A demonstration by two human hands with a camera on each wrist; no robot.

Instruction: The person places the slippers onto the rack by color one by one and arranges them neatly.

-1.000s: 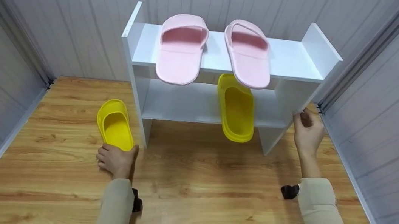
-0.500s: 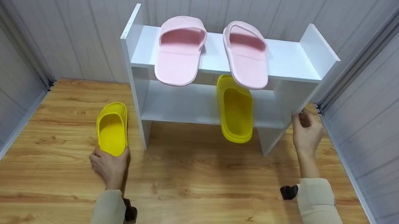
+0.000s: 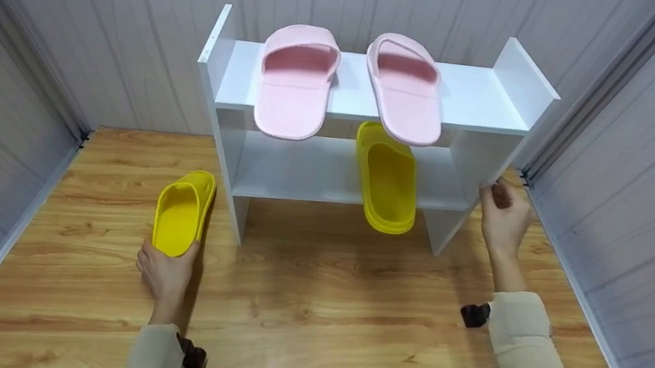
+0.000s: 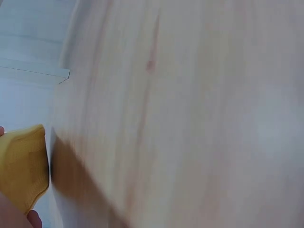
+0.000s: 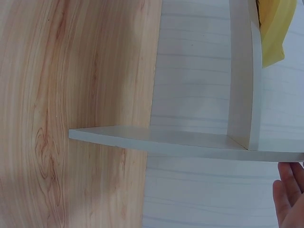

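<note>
A yellow slipper (image 3: 178, 222) is in my left hand (image 3: 164, 270), which grips it by the heel, left of a white shoe rack (image 3: 304, 172). The left wrist view catches part of this slipper (image 4: 23, 166) at its left edge, with a shadow on the floor beside it. My right hand (image 3: 505, 221) pinches the front edge of the rack's right side panel, the thumb toward the inner side. In the right wrist view, fingers (image 5: 289, 183) touch the panel's outer face; the thumb is hidden there. A second yellow slipper (image 3: 390, 182) sits on the middle shelf, its heel jutting forward.
Two pink slippers, the left one (image 3: 294, 92) and the right one (image 3: 409, 103), lie on the top shelf, heels over the front edge. Wood-look floor (image 3: 309, 332) spreads before the rack. Panelled walls stand behind and at both sides.
My left hand has drawn the yellow slipper slightly back and to the left, and its toe has swung toward the rack. My right hand has stayed at the rack's side panel.
</note>
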